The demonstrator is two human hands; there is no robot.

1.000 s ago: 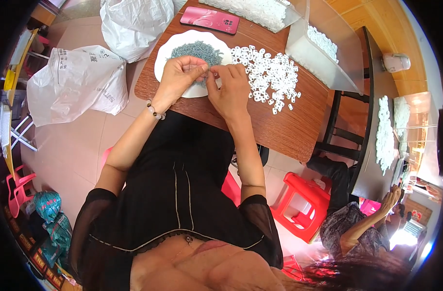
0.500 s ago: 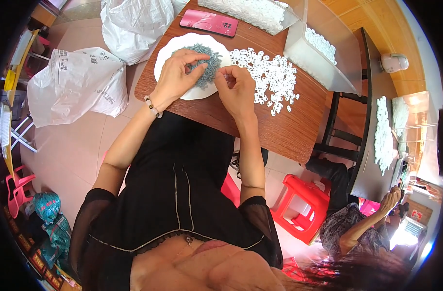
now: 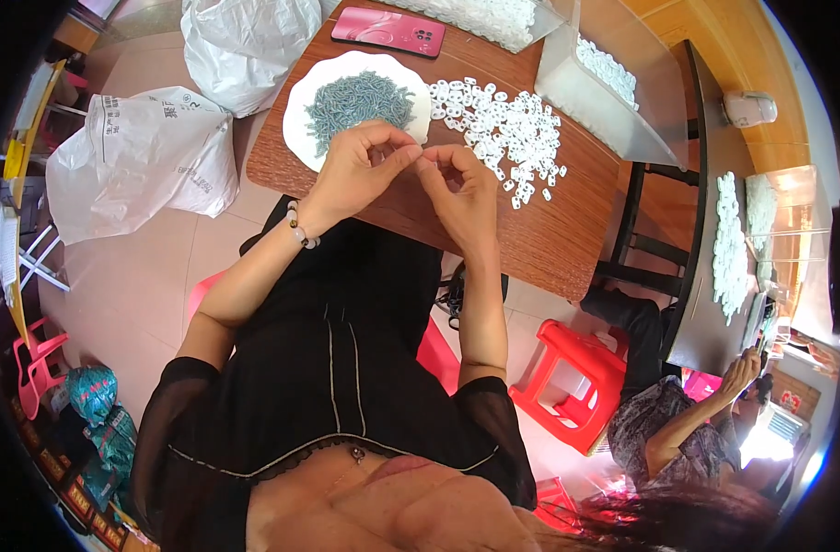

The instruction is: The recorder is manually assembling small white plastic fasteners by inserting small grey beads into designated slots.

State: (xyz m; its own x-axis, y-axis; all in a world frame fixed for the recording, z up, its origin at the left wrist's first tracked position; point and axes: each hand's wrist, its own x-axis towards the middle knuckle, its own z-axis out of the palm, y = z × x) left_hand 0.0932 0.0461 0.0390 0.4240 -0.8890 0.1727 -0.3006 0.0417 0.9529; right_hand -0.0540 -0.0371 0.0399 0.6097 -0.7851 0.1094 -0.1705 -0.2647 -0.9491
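Note:
My left hand (image 3: 363,173) and my right hand (image 3: 463,189) meet at the fingertips just above the near side of a wooden table (image 3: 530,248). Each has thumb and forefinger pinched together; whatever lies between them is too small to make out. Behind my left hand, a white scalloped plate (image 3: 295,124) bears a heap of small grey-blue rod-like pieces (image 3: 357,97), perhaps screws. Small white plastic pieces with holes (image 3: 507,129) lie scattered beyond my right hand.
A pink phone (image 3: 388,32) lies at the far left of the table. Clear-walled bins (image 3: 585,110) of white pieces stand at the back. White sacks (image 3: 144,156) sit on the floor to the left, a red stool (image 3: 572,386) to the right. Another person's hand (image 3: 740,373) is at a dark table.
My left hand has left the heap on the plate and come nearer, to the right. Its fingertips now meet those of my right hand, and the heap is uncovered.

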